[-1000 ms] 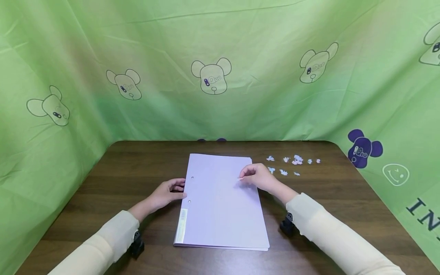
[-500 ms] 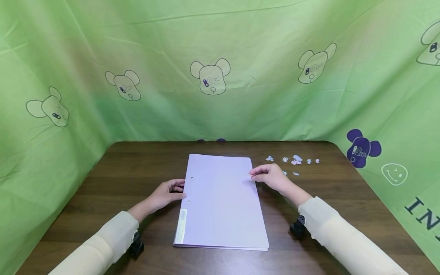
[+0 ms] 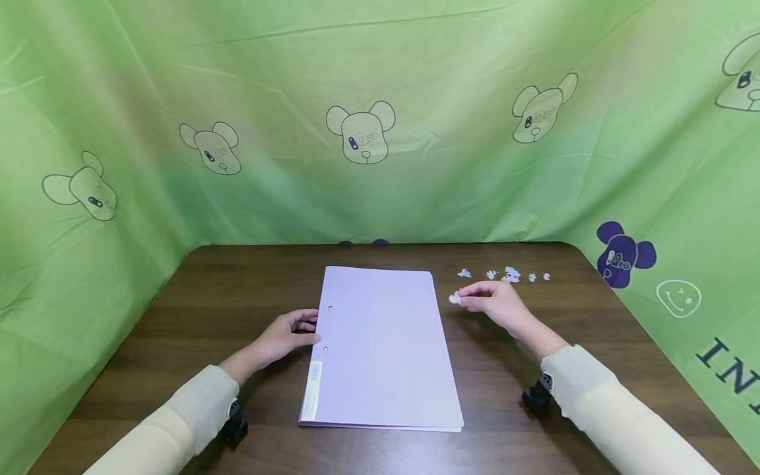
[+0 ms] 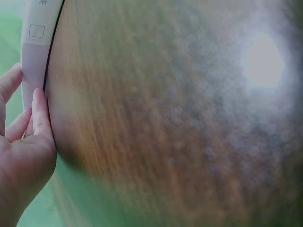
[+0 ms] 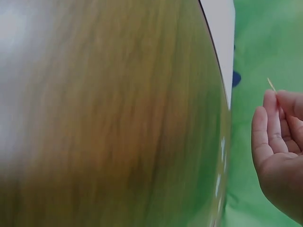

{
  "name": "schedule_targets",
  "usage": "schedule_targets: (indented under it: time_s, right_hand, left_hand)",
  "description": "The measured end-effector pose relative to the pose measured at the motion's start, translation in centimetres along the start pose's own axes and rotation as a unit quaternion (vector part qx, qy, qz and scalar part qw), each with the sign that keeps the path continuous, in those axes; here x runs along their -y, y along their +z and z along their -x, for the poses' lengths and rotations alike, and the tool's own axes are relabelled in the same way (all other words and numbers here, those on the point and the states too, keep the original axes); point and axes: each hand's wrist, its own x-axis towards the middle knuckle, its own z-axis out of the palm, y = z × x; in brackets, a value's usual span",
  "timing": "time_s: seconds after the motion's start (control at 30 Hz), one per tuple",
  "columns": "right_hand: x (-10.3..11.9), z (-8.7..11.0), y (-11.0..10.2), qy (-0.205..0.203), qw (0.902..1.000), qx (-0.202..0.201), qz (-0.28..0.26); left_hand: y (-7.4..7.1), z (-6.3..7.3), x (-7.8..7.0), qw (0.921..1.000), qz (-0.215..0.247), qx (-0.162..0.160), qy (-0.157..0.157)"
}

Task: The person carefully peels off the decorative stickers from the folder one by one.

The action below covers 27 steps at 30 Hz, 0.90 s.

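Observation:
A pale lilac folder (image 3: 382, 349) with two small holes and a barcode label lies on the table. At its left edge my left hand (image 3: 285, 338) rests, fingertips against the spine. In the left wrist view the fingers (image 4: 40, 111) touch the folder's spine (image 4: 35, 71). My right hand (image 3: 495, 305) is raised just right of the folder. Between thumb and fingertips it pinches a small white flat piece (image 3: 454, 298) with a lobed outline. Seen edge-on in the right wrist view, that piece (image 5: 271, 84) is a thin pale sliver above the right hand (image 5: 279, 146).
Several small pale cut-out pieces (image 3: 511, 273) lie beyond the right hand at the table's back right. The front-row pieces seen earlier are hidden by the hand. A green printed cloth (image 3: 362, 198) hangs behind the dark wooden table (image 3: 237, 284).
My right hand has moved rightward from above the folder to beyond its right edge, carrying the small white piece. My left hand stays against the spine.

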Motion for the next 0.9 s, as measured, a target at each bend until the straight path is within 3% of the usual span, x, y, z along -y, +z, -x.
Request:
schedule_targets:
  time_s: [0.23,0.53,0.9]
  right_hand:
    - [-0.9,0.2,-2.9,-0.004,0.9996,-0.018,-0.02]
    - [-2.5,0.5,-7.0,0.018,0.9969,-0.028,-0.071]
    - [-5.0,0.5,-10.3,0.059,0.9954,-0.054,-0.053]
  left_hand:
    - [0.0,0.0,-0.1,1.0,0.0,0.0,0.0]
    - [-0.1,-0.1,0.0,1.0,0.007,0.002,-0.001]
    - [0.0,-0.1,0.0,0.9999,0.01,0.005,0.004]
